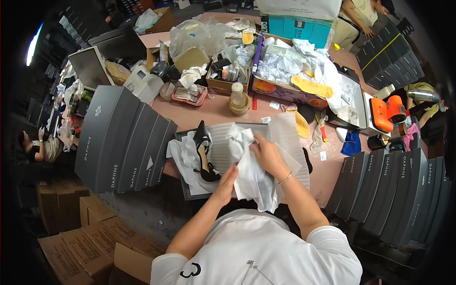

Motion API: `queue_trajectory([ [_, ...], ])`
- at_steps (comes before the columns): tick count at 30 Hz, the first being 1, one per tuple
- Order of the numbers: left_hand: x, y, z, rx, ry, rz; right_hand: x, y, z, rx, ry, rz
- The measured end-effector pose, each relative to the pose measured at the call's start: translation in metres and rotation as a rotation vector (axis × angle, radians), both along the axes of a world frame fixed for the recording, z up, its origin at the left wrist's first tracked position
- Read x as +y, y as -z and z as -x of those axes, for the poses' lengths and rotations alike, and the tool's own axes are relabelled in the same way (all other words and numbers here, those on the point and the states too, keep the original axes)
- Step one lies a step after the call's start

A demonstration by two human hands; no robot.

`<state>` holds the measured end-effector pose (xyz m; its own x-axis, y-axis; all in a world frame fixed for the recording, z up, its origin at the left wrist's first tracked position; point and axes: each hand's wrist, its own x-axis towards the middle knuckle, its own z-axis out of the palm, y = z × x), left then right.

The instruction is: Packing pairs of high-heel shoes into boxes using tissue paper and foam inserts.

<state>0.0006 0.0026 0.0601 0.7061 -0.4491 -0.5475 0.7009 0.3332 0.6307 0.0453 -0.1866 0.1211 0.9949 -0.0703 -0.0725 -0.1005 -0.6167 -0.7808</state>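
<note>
A bundle of crumpled white tissue paper [251, 175] is between my two hands, above an open dark grey shoebox [259, 127]. My right hand [269, 156] grips it at the upper right, fingers bent over the paper. Against its lower left side my left hand [225, 186] closes on the paper, with its thumb out of sight. Whether something is wrapped inside cannot be made out. Just left of the bundle, a black pointed heeled shoe [203, 159] lies on tissue in the box. A ribbed white padding sheet [219, 152] lines the box beneath.
Stacked grey shoeboxes stand at left [111, 142] and right [380, 190]. Farther back are a carton of crumpled paper [289, 92], a bottle [238, 95], a red tray [189, 95] and an orange tape dispenser [382, 114]. Brown cartons [90, 247] sit lower left. Other people work nearby.
</note>
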Motion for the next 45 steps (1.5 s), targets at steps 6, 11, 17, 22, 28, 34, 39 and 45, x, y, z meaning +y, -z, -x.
queue_trajectory([
  [6, -0.023, -0.006, -0.028, 0.020, -0.235, -0.067, -0.003, -0.020, 0.038, -0.176, 0.061, -0.248],
  [11, -0.007, -0.016, -0.039, -0.147, -0.065, -0.208, 0.003, -0.008, 0.068, 0.088, -0.086, -0.712],
  [17, -0.003, -0.035, -0.048, -0.173, -0.168, -0.162, 0.004, 0.011, 0.088, -0.149, 0.113, -0.793],
  [22, 0.026, 0.023, -0.066, -0.761, 0.431, -0.410, -0.004, 0.025, 0.085, -0.101, 0.175, -0.724],
  [28, -0.043, -0.024, -0.066, -0.434, -0.065, -0.465, -0.008, 0.054, 0.083, -0.079, 0.370, -0.676],
  [34, -0.030, -0.039, -0.097, -0.900, -0.421, -0.665, -0.072, 0.079, 0.096, -0.117, 0.582, -1.167],
  [39, -0.047, 0.053, -0.056, -1.669, 0.922, -1.094, -0.066, 0.032, 0.073, -0.082, 0.558, -1.312],
  [45, -0.043, -0.027, -0.044, -0.299, 0.271, -0.073, -0.054, 0.025, 0.059, 0.040, 0.467, -1.035],
])
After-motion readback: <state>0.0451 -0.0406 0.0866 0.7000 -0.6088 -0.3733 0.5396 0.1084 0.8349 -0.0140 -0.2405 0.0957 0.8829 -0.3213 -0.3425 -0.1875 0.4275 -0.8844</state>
